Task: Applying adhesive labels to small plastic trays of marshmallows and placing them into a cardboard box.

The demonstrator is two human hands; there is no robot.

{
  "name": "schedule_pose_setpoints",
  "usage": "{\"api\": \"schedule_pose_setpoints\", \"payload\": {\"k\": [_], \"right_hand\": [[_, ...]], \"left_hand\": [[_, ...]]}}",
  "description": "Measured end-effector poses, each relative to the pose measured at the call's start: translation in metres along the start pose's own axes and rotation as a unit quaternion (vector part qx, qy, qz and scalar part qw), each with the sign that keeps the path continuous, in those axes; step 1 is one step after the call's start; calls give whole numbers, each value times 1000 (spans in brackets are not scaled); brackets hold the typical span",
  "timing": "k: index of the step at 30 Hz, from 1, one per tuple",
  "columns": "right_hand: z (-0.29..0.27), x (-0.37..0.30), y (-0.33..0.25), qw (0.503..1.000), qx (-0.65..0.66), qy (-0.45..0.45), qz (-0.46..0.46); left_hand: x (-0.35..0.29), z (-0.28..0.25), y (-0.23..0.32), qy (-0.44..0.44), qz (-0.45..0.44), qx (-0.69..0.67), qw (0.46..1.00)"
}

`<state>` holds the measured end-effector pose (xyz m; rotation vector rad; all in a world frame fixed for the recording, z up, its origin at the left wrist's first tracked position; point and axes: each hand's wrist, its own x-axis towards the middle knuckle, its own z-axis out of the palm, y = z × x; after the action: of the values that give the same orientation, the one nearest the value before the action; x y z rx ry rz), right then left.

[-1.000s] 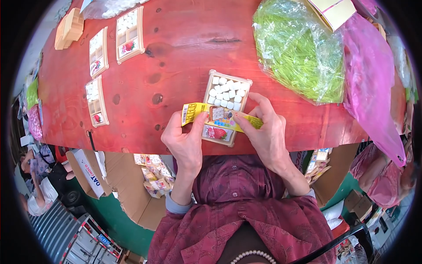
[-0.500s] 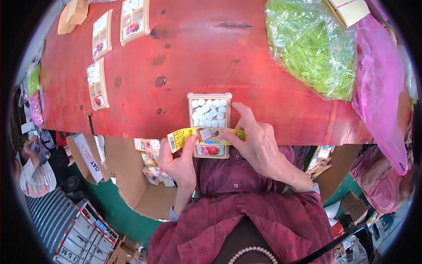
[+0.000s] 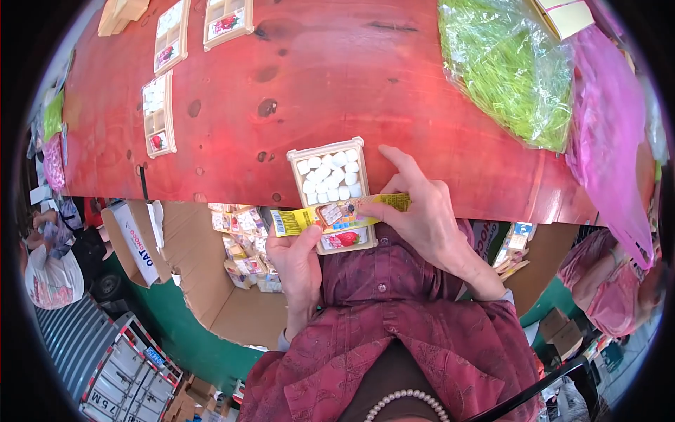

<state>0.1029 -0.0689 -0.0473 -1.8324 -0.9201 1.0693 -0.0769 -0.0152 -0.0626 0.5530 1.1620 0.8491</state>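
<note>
A pale rectangular tray (image 3: 325,148) tilts over the table's near edge, close to my body. White marshmallows (image 3: 329,177) fill its far compartment, and a strawberry picture (image 3: 343,240) shows at its near end. Across the tray's middle lies a yellow printed paper band (image 3: 346,215), its two ends sticking out past the sides. My left hand (image 3: 295,264) is closed on the band's left part and the tray's side, thumb on top. My right hand (image 3: 430,221) pinches the band's right part under its thumb, with the index finger stretched out. The fingers beneath are hidden.
Similar part-filled trays (image 3: 171,42) sit at the far left, near stacked pale trays (image 3: 121,15). A clear bag of green shreds (image 3: 503,77) and a pink plastic bag (image 3: 608,126) lie at the right. Below the edge, a cardboard box (image 3: 246,320) holds several banded packs (image 3: 242,243).
The tray has turned slightly counterclockwise and tilted. My left hand has shifted a little right, its thumb now further onto the band. The band's right end now shows more beyond my right thumb.
</note>
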Motion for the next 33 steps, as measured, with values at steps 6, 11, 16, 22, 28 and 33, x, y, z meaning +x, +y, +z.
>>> {"api": "schedule_pose_setpoints", "payload": {"k": [6,11,16,22,28,33], "right_hand": [[-6,-15,-6,959,-177,194,-107],[7,-35,-19,985,3,161,-57],[9,-38,-15,973,166,150,-58],[-9,-32,-7,882,468,-48,3],[-14,-31,-4,883,462,-83,-17],[-14,-32,19,870,488,-69,-35]], "left_hand": [[-5,9,13,-32,78,5,996],[-16,30,14,-30,150,44,987],[-24,45,16,25,174,56,983],[-20,46,17,-35,159,43,986],[-17,40,11,-53,138,28,989],[-8,44,8,-269,153,19,951]]}}
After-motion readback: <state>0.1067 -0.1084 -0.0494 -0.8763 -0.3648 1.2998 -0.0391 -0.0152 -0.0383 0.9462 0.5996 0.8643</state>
